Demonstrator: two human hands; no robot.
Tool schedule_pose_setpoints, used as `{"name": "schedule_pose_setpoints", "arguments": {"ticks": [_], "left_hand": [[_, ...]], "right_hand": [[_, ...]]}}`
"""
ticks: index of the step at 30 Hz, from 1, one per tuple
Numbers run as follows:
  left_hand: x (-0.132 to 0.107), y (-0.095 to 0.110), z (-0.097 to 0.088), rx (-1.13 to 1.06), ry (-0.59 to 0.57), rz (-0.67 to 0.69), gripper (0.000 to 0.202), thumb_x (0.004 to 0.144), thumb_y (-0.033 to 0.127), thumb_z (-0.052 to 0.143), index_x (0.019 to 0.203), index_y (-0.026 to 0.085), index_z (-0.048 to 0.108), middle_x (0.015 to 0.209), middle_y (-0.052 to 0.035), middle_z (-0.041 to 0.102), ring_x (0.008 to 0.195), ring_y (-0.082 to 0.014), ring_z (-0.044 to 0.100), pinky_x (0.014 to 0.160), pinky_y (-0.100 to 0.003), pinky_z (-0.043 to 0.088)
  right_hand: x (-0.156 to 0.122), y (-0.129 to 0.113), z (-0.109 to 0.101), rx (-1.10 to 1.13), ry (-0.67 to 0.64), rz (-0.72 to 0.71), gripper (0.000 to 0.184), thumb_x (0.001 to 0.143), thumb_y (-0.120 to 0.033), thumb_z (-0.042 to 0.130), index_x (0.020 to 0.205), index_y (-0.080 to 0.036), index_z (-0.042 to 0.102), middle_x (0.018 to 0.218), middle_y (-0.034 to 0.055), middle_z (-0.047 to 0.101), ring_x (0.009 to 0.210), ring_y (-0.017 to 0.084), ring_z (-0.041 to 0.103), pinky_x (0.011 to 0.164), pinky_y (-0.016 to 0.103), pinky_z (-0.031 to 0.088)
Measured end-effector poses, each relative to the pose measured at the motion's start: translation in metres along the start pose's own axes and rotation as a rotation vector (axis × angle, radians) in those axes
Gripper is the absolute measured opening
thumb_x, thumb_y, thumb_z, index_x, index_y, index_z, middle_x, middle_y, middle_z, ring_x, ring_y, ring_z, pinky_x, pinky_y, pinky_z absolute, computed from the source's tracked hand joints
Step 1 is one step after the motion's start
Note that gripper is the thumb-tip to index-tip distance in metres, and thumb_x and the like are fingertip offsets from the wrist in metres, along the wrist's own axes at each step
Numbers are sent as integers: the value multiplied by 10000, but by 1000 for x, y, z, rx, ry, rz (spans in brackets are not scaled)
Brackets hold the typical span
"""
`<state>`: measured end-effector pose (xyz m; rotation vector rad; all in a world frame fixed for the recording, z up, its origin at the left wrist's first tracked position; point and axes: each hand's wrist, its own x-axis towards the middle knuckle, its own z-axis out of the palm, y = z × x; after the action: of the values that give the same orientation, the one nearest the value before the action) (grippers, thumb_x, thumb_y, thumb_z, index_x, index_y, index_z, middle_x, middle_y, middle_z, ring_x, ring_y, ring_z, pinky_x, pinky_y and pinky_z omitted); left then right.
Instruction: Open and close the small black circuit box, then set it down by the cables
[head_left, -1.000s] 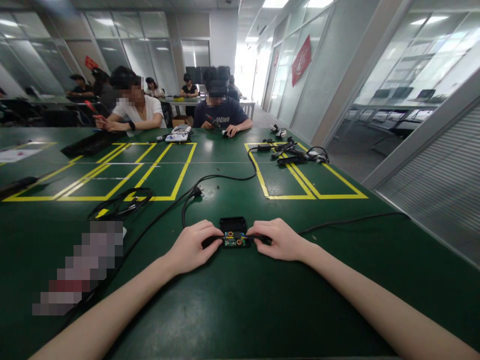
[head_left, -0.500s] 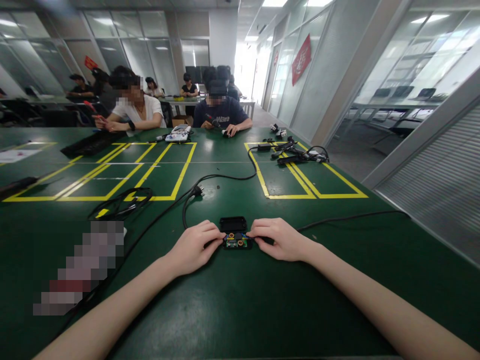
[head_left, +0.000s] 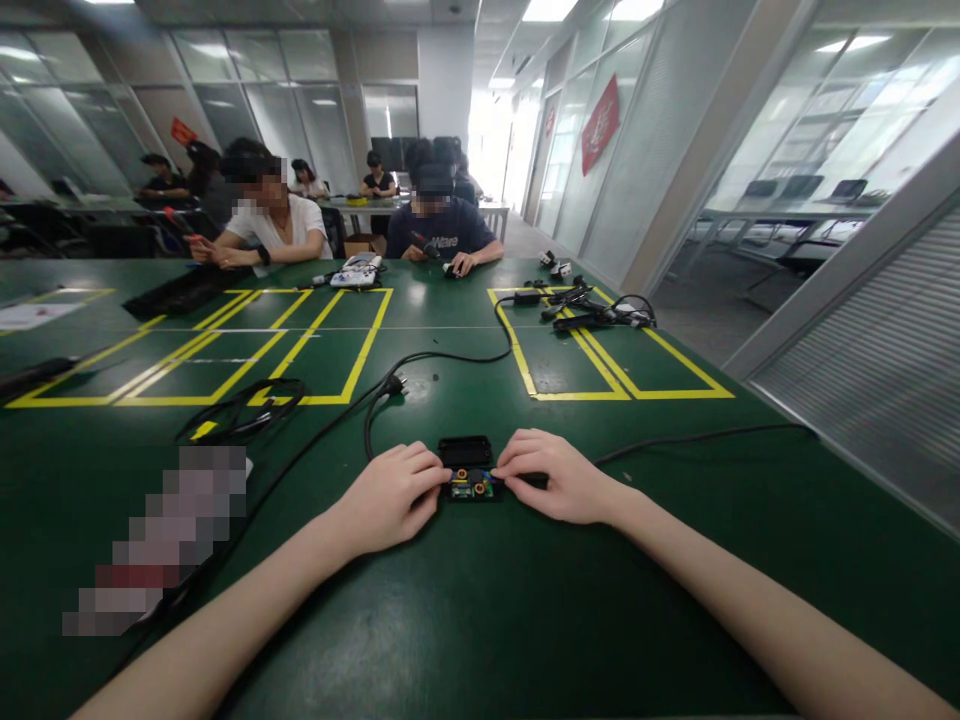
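Note:
A small opened black power adapter (head_left: 469,486) lies on the green table (head_left: 480,610) in front of me, its circuit board with copper coils showing. Just behind it rests its black lid (head_left: 466,451). My left hand (head_left: 390,497) is curled against the adapter's left end, fingers closed on it. My right hand (head_left: 553,476) is curled on its right end, where a black cable (head_left: 697,438) runs off to the right.
A black cord with a plug (head_left: 391,384) loops from the adapter toward the far side. A coiled cable (head_left: 241,407) lies to the left, more adapters and cables (head_left: 592,310) in a yellow-taped box at the right. Two people (head_left: 442,228) work across the table.
Both hands have closed in slightly on the adapter, covering more of its ends. The adapter and lid stay where they were.

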<state>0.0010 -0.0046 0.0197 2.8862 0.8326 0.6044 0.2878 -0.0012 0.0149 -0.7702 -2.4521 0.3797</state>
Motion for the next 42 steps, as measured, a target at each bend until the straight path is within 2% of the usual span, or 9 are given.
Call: {"name": "schedule_pose_setpoints", "arguments": {"ticks": [3, 6, 9, 11, 17, 23, 29, 35, 42], "left_hand": [[0, 0, 1, -59, 34, -33, 198, 962, 170, 562, 1062, 190, 732, 998, -83, 748, 933, -233, 673, 832, -367, 549], [-1, 0, 3, -136, 61, -67, 166, 954, 211, 599, 1059, 195, 727, 994, -74, 752, 926, -227, 676, 816, -355, 554], [-1, 1, 5, -134, 43, -86, 166, 925, 232, 648, 1072, 191, 715, 1029, -79, 745, 950, -244, 673, 831, -375, 559], [-1, 1, 5, -106, 25, -97, 181, 907, 248, 684, 1076, 189, 706, 1048, -83, 736, 963, -257, 671, 845, -395, 558], [0, 3, 6, -94, 72, -98, 250, 907, 257, 706, 1151, 202, 690, 1099, -91, 706, 989, -257, 669, 865, -400, 570], [-4, -3, 13, -123, 103, -127, 688, 869, 278, 761, 1506, 253, 500, 1556, -157, 517, 1390, -346, 543, 1138, -525, 494], [-5, -4, 13, -248, 38, -153, 753, 892, 255, 746, 1569, 281, 417, 1370, -99, 683, 1230, -284, 662, 1094, -474, 539], [-4, -1, 12, -361, 64, -144, 711, 898, 199, 725, 1546, 282, 444, 1428, -100, 618, 1264, -255, 653, 1095, -407, 553], [-4, 0, 12, -405, 79, -124, 644, 902, 165, 700, 1500, 272, 488, 1399, -108, 600, 1245, -244, 656, 1075, -394, 569]], "right_hand": [[2, 5, 14, 0, 179, 98, 155, 970, -174, 600, 911, -210, 739, 907, 59, 738, 848, 208, 673, 802, 364, 519], [6, 8, 26, -74, 288, 197, 168, 938, -181, 628, 1067, -211, 732, 1056, 100, 709, 989, 253, 653, 875, 417, 539], [10, 8, 32, -159, 238, 254, 358, 926, -211, 664, 1284, -218, 681, 1313, 147, 663, 1213, 323, 582, 1000, 525, 505], [10, 8, 32, -130, 165, 268, 381, 952, -215, 646, 1333, -210, 657, 1358, 150, 660, 1265, 327, 563, 1038, 551, 485], [8, 6, 27, 150, 164, 315, 236, 936, -159, 648, 1167, -193, 685, 1104, 84, 706, 1005, 227, 644, 908, 408, 553], [8, 6, 27, 427, 216, 354, 364, 880, -137, 659, 1231, -225, 698, 1041, 41, 651, 856, 165, 631, 750, 310, 570], [7, 5, 25, 538, 233, 365, 175, 886, -246, 695, 1037, -211, 777, 1063, 62, 699, 881, 177, 681, 779, 333, 607], [6, -1, 22, 737, 193, 512, 231, 825, -316, 779, 1019, -192, 761, 1091, 69, 774, 959, 220, 760, 898, 403, 640], [4, -2, 16, 766, 139, 409, 272, 822, -346, 825, 1030, -185, 758, 1139, 80, 779, 1040, 229, 756, 1002, 436, 605]]}}
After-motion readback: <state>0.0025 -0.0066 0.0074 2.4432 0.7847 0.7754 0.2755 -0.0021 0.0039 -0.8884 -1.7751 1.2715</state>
